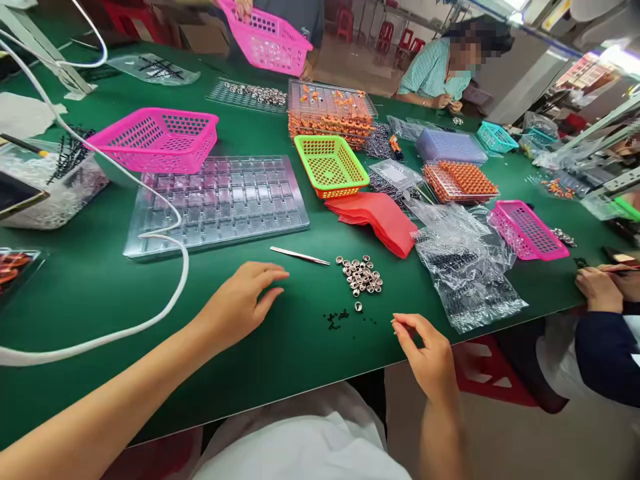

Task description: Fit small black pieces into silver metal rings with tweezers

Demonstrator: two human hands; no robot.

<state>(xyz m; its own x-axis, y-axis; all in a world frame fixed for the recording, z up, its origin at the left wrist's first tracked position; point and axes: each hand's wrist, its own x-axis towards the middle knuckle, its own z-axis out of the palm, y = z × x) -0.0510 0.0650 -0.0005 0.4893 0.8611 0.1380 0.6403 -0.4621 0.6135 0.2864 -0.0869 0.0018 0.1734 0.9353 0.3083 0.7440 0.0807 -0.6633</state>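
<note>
My left hand (245,300) is held over the green table with its fingers stretched out and nothing in them, just left of a pair of metal tweezers (300,255). To the right, my right hand (425,350) hovers by the table's front edge, thumb and index fingertip pinched together; whatever is between them is too small to make out. Between my hands lies a pile of small silver metal cups (363,275), with one cup (359,307) apart in front. Tiny black pieces (336,319) are scattered below the pile.
Behind my left hand lies a clear compartment tray (220,207) with a pink basket (160,140) on it. A white cable (183,267) curves along the left. A yellow-green basket (330,163), red cloth (375,217) and plastic bags (465,267) lie beyond. Co-workers' hands (600,287) are at right.
</note>
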